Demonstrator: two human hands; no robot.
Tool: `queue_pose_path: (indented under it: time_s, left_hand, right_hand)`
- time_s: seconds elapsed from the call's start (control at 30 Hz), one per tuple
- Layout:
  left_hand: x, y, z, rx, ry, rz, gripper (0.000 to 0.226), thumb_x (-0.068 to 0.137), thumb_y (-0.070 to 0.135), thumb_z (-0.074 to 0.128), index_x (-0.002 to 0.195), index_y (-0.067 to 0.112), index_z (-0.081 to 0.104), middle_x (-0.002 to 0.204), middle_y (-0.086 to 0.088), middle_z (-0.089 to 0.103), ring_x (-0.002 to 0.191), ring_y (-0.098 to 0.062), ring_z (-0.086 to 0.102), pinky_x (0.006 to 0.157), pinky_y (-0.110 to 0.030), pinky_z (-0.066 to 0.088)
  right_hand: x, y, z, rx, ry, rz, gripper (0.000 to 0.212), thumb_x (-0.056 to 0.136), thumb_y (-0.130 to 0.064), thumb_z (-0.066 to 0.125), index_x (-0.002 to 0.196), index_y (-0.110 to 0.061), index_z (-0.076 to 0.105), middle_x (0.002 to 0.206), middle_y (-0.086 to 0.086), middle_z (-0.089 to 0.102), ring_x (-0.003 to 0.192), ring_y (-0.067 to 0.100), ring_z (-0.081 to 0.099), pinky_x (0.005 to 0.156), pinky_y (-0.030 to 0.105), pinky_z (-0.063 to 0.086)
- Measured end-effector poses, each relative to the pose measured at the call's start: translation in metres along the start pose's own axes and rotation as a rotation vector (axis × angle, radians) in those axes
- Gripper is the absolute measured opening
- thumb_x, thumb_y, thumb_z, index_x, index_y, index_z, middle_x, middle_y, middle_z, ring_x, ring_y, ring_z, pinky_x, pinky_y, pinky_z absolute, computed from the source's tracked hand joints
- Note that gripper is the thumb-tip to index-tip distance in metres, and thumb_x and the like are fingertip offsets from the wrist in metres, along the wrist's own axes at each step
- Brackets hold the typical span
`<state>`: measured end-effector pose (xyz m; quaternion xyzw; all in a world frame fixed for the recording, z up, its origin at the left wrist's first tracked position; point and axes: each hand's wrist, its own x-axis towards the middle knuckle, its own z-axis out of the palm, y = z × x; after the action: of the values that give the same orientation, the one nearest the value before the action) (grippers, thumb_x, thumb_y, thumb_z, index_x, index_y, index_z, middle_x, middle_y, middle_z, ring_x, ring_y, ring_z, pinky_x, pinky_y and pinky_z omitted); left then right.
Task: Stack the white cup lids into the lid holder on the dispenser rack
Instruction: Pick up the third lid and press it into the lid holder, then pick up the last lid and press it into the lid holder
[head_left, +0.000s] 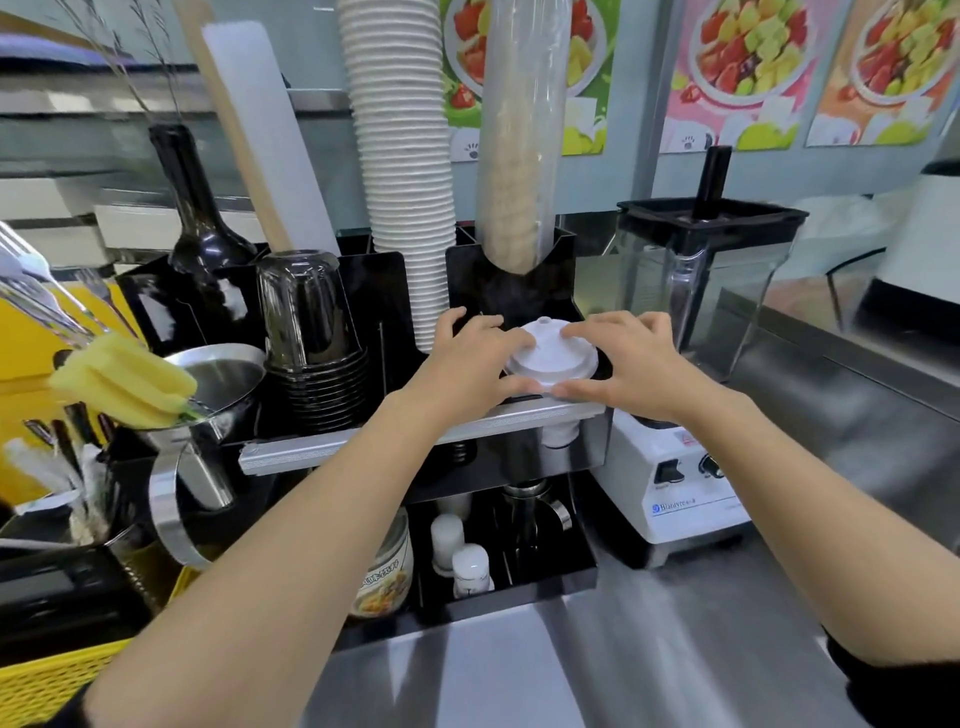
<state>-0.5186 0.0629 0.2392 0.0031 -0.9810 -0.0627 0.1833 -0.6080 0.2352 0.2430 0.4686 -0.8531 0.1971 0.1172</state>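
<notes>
**Both hands on lids at the rack's right slot**

Far left: yellow sponges (124, 382) over a steel funnel (218, 384). Next, a nested stack of black cups (311, 332), upside down in the black dispenser rack (374, 291). A tall column of white paper cups (402, 156) rises behind. Left hand (467, 364), fingers curled, grips the left edge of the white cup lids (550, 353). The lids sit in the lid holder (519, 291), right end of the rack. Right hand (623, 364) pinches the right edge, fingers spread on top. Blender (696, 312) just beside.
</notes>
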Motion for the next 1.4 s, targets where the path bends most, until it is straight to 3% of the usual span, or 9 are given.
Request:
queue_pose_path:
  time_s: [0.27, 0.5, 0.63, 0.8, 0.97, 1.1, 1.23, 1.3, 1.4]
  left_hand:
    - [-0.004, -0.007, 0.004, 0.056, -0.072, 0.015, 0.059, 0.088, 0.054, 0.044, 0.138, 0.026, 0.034, 0.152, -0.009, 0.027, 0.144, -0.02, 0.004, 0.113, -0.038, 0.0]
    - [-0.027, -0.013, -0.022, -0.1, 0.169, -0.007, 0.056, 0.089, 0.052, 0.045, 0.136, 0.023, 0.039, 0.15, -0.001, 0.034, 0.141, -0.014, 0.015, 0.112, -0.035, 0.005]
    - [-0.08, -0.028, -0.043, -0.061, 0.333, -0.017, 0.068, 0.082, 0.064, 0.035, 0.136, 0.023, 0.041, 0.146, -0.001, 0.041, 0.138, -0.016, 0.026, 0.113, -0.036, 0.013]
    - [-0.177, -0.064, -0.062, 0.002, 0.326, -0.156, 0.069, 0.081, 0.063, 0.035, 0.138, 0.026, 0.036, 0.148, -0.002, 0.037, 0.139, -0.018, 0.026, 0.113, -0.037, 0.015]
    - [-0.29, -0.105, -0.071, 0.04, 0.32, -0.336, 0.066, 0.083, 0.063, 0.037, 0.138, 0.026, 0.037, 0.147, 0.001, 0.038, 0.137, -0.016, 0.028, 0.112, -0.033, 0.014]
    - [-0.374, -0.129, -0.065, 0.007, 0.306, -0.511, 0.073, 0.08, 0.068, 0.033, 0.138, 0.024, 0.036, 0.144, -0.002, 0.042, 0.134, -0.018, 0.032, 0.111, -0.039, 0.022]
    - [-0.44, -0.157, -0.042, -0.041, 0.21, -0.623, 0.084, 0.077, 0.076, 0.026, 0.14, 0.02, 0.034, 0.146, -0.003, 0.04, 0.135, -0.02, 0.033, 0.109, -0.035, 0.022]
    - [-0.463, -0.172, -0.03, -0.061, 0.181, -0.646, 0.081, 0.078, 0.072, 0.031, 0.14, 0.02, 0.034, 0.147, -0.002, 0.039, 0.135, -0.018, 0.033, 0.111, -0.036, 0.024]
    - [-0.481, -0.188, -0.014, -0.128, 0.136, -0.687, 0.078, 0.077, 0.067, 0.039, 0.14, 0.022, 0.031, 0.148, -0.002, 0.036, 0.136, -0.019, 0.031, 0.111, -0.035, 0.022]
  right_hand:
    - [-0.005, 0.004, 0.008, 0.024, -0.029, 0.016, 0.07, 0.079, -0.057, 0.054, 0.138, -0.026, 0.033, 0.151, 0.004, 0.028, 0.139, 0.009, 0.008, 0.107, 0.031, 0.002]
    - [-0.006, -0.009, -0.003, -0.023, 0.197, -0.095, 0.071, 0.076, -0.064, 0.047, 0.133, -0.022, 0.042, 0.145, 0.001, 0.039, 0.135, 0.012, 0.026, 0.101, 0.027, 0.007]
    - [-0.011, -0.054, 0.003, 0.06, 0.239, -0.243, 0.076, 0.074, -0.063, 0.046, 0.137, -0.022, 0.035, 0.145, 0.004, 0.038, 0.133, 0.012, 0.03, 0.104, 0.027, 0.011]
    - [-0.011, -0.134, 0.041, 0.134, 0.13, -0.388, 0.083, 0.075, -0.06, 0.052, 0.142, -0.018, 0.025, 0.148, 0.01, 0.034, 0.136, 0.021, 0.03, 0.11, 0.043, 0.027]
    - [-0.027, -0.229, 0.103, 0.232, -0.058, -0.437, 0.09, 0.073, -0.069, 0.045, 0.144, -0.025, 0.012, 0.154, 0.004, 0.02, 0.14, 0.019, 0.02, 0.112, 0.044, 0.025]
    - [-0.045, -0.296, 0.156, 0.298, -0.09, -0.333, 0.094, 0.069, -0.075, 0.045, 0.144, -0.03, 0.01, 0.155, 0.013, -0.012, 0.141, 0.024, -0.004, 0.114, 0.047, 0.016]
    - [-0.061, -0.328, 0.201, 0.181, 0.154, -0.201, 0.086, 0.077, -0.076, 0.028, 0.141, -0.018, 0.027, 0.151, 0.022, 0.015, 0.138, 0.04, 0.0, 0.107, 0.056, 0.012]
    - [-0.07, -0.339, 0.219, 0.158, 0.153, -0.149, 0.085, 0.078, -0.075, 0.027, 0.14, -0.017, 0.028, 0.149, 0.024, 0.019, 0.137, 0.044, 0.004, 0.107, 0.057, 0.011]
    - [-0.082, -0.351, 0.247, 0.217, 0.033, -0.212, 0.086, 0.077, -0.072, 0.034, 0.143, -0.019, 0.017, 0.152, 0.022, 0.014, 0.14, 0.033, 0.007, 0.109, 0.051, 0.012]
